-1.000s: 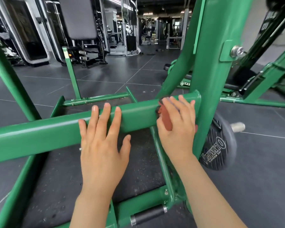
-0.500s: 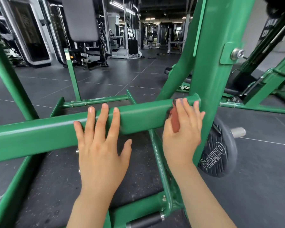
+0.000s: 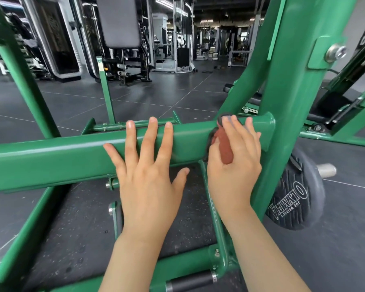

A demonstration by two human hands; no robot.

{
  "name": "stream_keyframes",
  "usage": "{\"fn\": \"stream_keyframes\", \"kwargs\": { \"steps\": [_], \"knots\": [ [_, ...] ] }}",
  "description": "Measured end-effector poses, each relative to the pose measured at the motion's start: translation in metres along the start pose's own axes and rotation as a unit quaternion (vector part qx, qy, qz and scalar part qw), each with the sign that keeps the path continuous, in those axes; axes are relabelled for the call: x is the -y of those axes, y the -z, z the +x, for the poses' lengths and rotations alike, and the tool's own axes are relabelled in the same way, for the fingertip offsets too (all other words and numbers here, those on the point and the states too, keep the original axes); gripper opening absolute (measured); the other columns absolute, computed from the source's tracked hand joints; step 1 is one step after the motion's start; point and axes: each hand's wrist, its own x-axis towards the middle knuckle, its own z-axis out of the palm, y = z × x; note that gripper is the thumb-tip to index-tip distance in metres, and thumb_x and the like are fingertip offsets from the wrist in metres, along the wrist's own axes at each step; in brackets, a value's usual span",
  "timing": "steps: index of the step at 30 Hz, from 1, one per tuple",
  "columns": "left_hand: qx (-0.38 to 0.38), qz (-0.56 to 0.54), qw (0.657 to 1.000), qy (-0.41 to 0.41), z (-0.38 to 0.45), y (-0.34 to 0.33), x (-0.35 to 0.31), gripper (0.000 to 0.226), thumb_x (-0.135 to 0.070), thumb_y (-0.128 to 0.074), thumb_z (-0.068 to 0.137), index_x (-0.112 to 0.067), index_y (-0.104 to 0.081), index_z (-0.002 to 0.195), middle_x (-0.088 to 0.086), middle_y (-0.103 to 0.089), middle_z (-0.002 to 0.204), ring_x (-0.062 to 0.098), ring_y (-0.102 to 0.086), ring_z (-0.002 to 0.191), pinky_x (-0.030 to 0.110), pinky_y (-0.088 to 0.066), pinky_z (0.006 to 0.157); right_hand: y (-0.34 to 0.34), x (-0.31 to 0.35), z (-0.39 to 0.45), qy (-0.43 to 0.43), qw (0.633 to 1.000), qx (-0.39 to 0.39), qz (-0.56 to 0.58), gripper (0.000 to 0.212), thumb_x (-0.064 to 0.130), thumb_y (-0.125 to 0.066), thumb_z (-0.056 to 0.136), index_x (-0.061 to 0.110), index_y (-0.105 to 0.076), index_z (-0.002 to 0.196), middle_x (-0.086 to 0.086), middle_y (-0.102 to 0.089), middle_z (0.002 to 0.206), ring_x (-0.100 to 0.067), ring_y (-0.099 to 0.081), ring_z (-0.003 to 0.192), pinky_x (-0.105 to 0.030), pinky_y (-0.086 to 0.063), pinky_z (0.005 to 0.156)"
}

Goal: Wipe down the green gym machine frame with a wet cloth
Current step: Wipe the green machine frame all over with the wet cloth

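Observation:
The green machine frame has a thick horizontal crossbar (image 3: 51, 159) that runs across the view and meets a slanted upright post (image 3: 291, 102) on the right. My left hand (image 3: 150, 175) lies flat on the crossbar's front face, fingers straight and spread. My right hand (image 3: 234, 165) holds a bunched reddish-brown cloth (image 3: 224, 148) against the bar's right end, beside the upright. Its fingers reach over the top of the bar, and most of the cloth is hidden under the palm.
A black weight plate (image 3: 293, 197) hangs on a peg just right of the upright. Lower frame rails (image 3: 177, 268) and a black rubber mat (image 3: 82, 228) lie below my arms. Another green machine (image 3: 346, 114) stands at the right, and more gym machines (image 3: 122, 39) stand behind.
My right hand has slid the cloth a little to the right along the crossbar, toward the upright. My left hand stays flat in the same place on the bar.

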Motion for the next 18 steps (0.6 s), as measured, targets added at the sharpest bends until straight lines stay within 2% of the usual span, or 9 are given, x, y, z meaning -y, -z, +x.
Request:
{"fn": "stream_keyframes", "kwargs": {
  "steps": [3,6,8,9,13,16,18],
  "knots": [
    [0.006,-0.025,1.000,-0.015,-0.001,0.001,0.007,0.093,-0.037,-0.082,0.083,-0.020,-0.035,0.162,0.005,-0.027,0.170,0.039,-0.006,0.159,0.069,0.003,0.122,-0.003,0.008,0.000,-0.011,0.999,-0.010,0.034,0.039,0.008,-0.064,0.091,0.009,-0.072,0.129,-0.003,-0.065,0.139,-0.030,-0.045,0.147,-0.056,-0.025,0.125],
    [0.012,-0.035,0.999,-0.034,-0.002,0.005,0.014,0.084,-0.033,-0.076,0.088,-0.021,-0.037,0.161,0.003,-0.025,0.171,0.034,-0.007,0.160,0.068,0.005,0.122,-0.005,0.015,-0.002,0.070,0.996,0.046,0.021,0.040,0.011,-0.065,0.089,0.008,-0.072,0.128,-0.006,-0.067,0.136,-0.033,-0.048,0.144,-0.056,-0.023,0.126],
    [0.001,-0.001,0.999,-0.041,-0.004,0.008,0.020,0.070,-0.033,-0.069,0.094,-0.024,-0.042,0.159,0.003,-0.031,0.168,0.030,-0.015,0.159,0.070,0.007,0.121,-0.006,0.010,0.000,0.131,0.988,0.076,0.018,0.040,0.008,-0.070,0.087,0.007,-0.073,0.127,-0.007,-0.069,0.133,-0.034,-0.052,0.140,-0.059,-0.026,0.124],
    [-0.006,0.008,0.999,-0.037,-0.004,0.010,0.023,0.065,-0.034,-0.065,0.096,-0.026,-0.044,0.157,0.002,-0.035,0.166,0.029,-0.019,0.159,0.072,0.008,0.119,-0.003,0.004,0.003,0.136,0.988,0.072,0.016,0.039,0.008,-0.070,0.088,0.007,-0.073,0.126,-0.007,-0.069,0.132,-0.034,-0.053,0.138,-0.060,-0.027,0.123],
    [-0.008,-0.001,1.000,-0.022,-0.003,0.013,0.025,0.060,-0.039,-0.058,0.096,-0.030,-0.048,0.154,0.001,-0.039,0.164,0.030,-0.021,0.158,0.080,0.005,0.115,0.020,-0.027,0.017,0.008,0.999,-0.037,-0.006,0.038,0.012,-0.062,0.093,0.008,-0.071,0.130,-0.003,-0.066,0.136,-0.028,-0.051,0.140,-0.056,-0.030,0.122],
    [-0.012,-0.007,1.000,-0.013,-0.002,0.013,0.021,0.057,-0.042,-0.058,0.097,-0.031,-0.052,0.152,0.001,-0.043,0.162,0.030,-0.025,0.156,0.080,0.005,0.115,0.020,-0.023,0.011,-0.028,0.999,-0.043,-0.011,0.039,0.010,-0.064,0.093,0.007,-0.070,0.131,-0.009,-0.064,0.140,-0.029,-0.048,0.143,-0.052,-0.026,0.125],
    [-0.017,-0.015,1.000,-0.008,-0.001,0.013,0.021,0.054,-0.043,-0.059,0.097,-0.031,-0.055,0.150,0.001,-0.045,0.160,0.030,-0.027,0.155,0.080,0.005,0.115,0.009,-0.006,0.001,-0.017,1.000,-0.024,0.003,0.040,0.010,-0.064,0.091,0.006,-0.070,0.131,-0.010,-0.064,0.140,-0.032,-0.047,0.144,-0.050,-0.023,0.127]
  ]
}}
